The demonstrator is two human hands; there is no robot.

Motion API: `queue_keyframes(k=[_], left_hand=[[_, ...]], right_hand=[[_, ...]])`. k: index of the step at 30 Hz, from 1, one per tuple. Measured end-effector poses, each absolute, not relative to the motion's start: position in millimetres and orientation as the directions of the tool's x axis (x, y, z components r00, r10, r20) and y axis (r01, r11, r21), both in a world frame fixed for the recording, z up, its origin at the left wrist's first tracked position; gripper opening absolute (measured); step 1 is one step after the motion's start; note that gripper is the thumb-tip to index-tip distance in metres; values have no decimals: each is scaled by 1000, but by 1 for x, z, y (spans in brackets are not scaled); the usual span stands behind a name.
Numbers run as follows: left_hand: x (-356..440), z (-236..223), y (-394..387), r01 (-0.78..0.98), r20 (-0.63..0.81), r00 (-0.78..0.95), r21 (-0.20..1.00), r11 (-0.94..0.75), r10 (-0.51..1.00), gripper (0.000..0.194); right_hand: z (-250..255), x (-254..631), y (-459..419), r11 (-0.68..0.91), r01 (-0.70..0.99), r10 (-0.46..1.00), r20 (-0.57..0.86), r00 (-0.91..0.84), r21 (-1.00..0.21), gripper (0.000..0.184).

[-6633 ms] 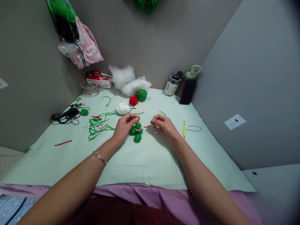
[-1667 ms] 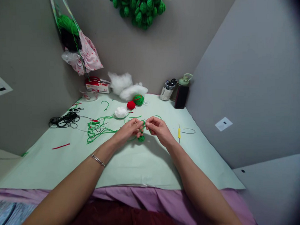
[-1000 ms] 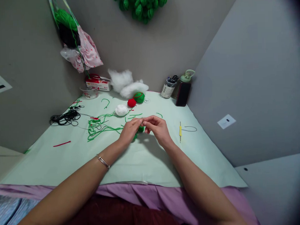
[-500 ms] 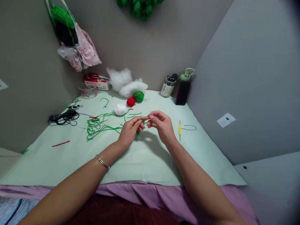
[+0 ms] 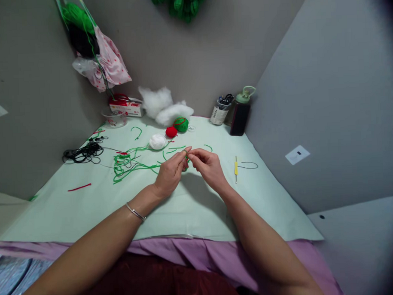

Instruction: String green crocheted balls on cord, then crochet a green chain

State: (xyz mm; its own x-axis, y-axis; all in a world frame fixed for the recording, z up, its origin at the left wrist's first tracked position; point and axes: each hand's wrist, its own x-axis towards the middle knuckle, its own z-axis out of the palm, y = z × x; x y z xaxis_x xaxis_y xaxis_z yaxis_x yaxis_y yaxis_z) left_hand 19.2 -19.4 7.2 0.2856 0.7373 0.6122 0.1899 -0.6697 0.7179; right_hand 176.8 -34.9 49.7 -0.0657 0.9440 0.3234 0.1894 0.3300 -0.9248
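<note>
Over at the far right, a green-lidded bottle (image 5: 243,98) stands with a dark phone (image 5: 240,119) upright in front of it and a labelled cup (image 5: 218,115) just to its left. A spotted pink bag (image 5: 111,60) hangs far left, higher than a red-and-white box (image 5: 127,108).

Dim, cool light; soft shadow on table (image 5: 176,219); right edge dark, blurred.

A slim silver bangle (image 5: 135,211) circles the left wrist (image 5: 149,197); the clothing (image 5: 149,280) is dark red
</note>
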Motion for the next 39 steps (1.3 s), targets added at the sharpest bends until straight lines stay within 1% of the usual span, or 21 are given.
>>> queue_keyframes(k=[5,12,21,26,32,39], left_hand=[[19,6,-19,237,628,287,685,-689,723,43],[18,6,-19,273,614,292,681,-679,733,43],[18,5,-18,265,618,296,679,-684,729,43],[18,4,-18,309,629,312,642,-702,712,43],[16,5,-20,448,604,352,562,-695,715,44],[19,8,-24,559,559,427,456,-693,711,41]], right_hand=[[51,177,-37,365,208,931,356,-84,-907,22],[51,179,-37,385,257,923,375,-90,-887,19],[49,180,-37,396,291,918,386,-93,-871,19],[52,182,-35,353,254,936,335,-111,-901,20],[54,184,-33,296,269,955,276,-110,-916,21],[54,198,-26,219,282,964,162,-213,-934,23]])
